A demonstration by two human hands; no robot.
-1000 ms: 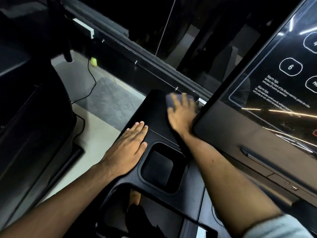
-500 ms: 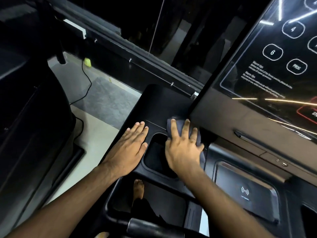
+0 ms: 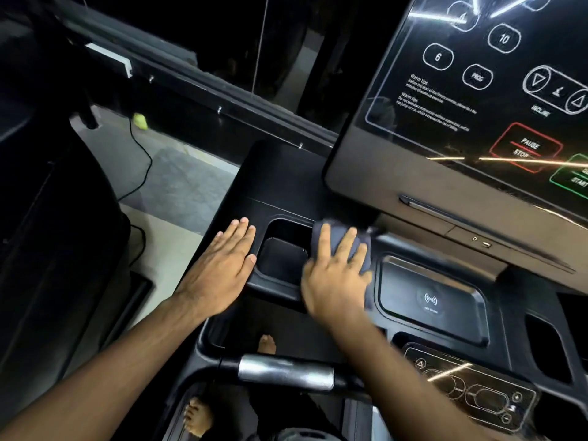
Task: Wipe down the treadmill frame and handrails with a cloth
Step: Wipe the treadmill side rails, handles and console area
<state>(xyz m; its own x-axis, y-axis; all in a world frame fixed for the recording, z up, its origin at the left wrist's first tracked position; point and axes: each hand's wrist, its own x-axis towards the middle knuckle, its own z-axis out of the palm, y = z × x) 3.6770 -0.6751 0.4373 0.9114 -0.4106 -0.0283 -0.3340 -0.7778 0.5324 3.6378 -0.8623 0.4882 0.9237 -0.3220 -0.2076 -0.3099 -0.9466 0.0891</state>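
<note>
Right hand (image 3: 334, 284) now sits on the ridge between the cup recess (image 3: 283, 259) and the charging pad (image 3: 429, 297). A second ago it was at the far end of the console tray (image 3: 280, 173), against the display panel (image 3: 477, 106). The stroke has run back toward the body and drifted slightly right.

Cloth (image 3: 337, 230): dark, bunched, pinned under the right hand on that ridge. Its edge shows past the fingertips and on the pad side.

Right fingers (image 3: 324, 246): spread and fairly straight, pressing the cloth flat, not clenched round it. Motion blur suggests mid-stroke.

Left hand (image 3: 219, 272): unchanged, flat on the tray just left of the recess, fingers extended and together, grasping nothing. Looks like a brace.

Judgement: the far tray section appears covered and work is moving rightward. The pad, the lower control panel (image 3: 471, 389) and the handrail grip (image 3: 286, 374) are probably still to do. Task early to middle.
</note>
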